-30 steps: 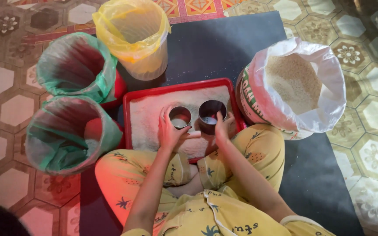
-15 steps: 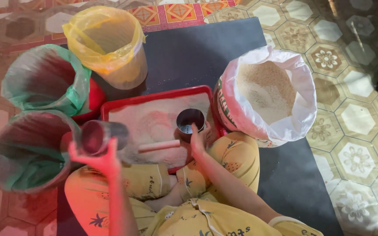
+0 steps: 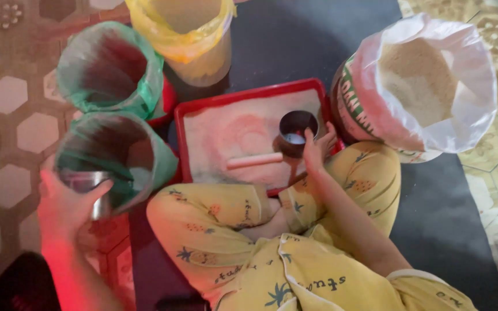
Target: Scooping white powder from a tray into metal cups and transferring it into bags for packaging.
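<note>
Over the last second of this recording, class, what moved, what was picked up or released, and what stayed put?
The left hand lifted one metal cup off the red tray and carried it left, to the rim of the nearer green-lined bucket. The right hand kept hold of the dark cup on the tray. The pale stick, the buckets and the open sack did not move.

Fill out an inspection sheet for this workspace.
Surface: dark mat on patterned tiles.
Job's things: metal cup at the near green-lined bucket; dark cup on the red tray, which is dusted with powder; pale stick on the tray.
Clutter: second green-lined bucket, yellow-lined bucket, open sack of grain.
Grips: left hand holds the metal cup; right hand holds the dark cup.
Cables: nothing seen.
Surroundings: tiled floor.
</note>
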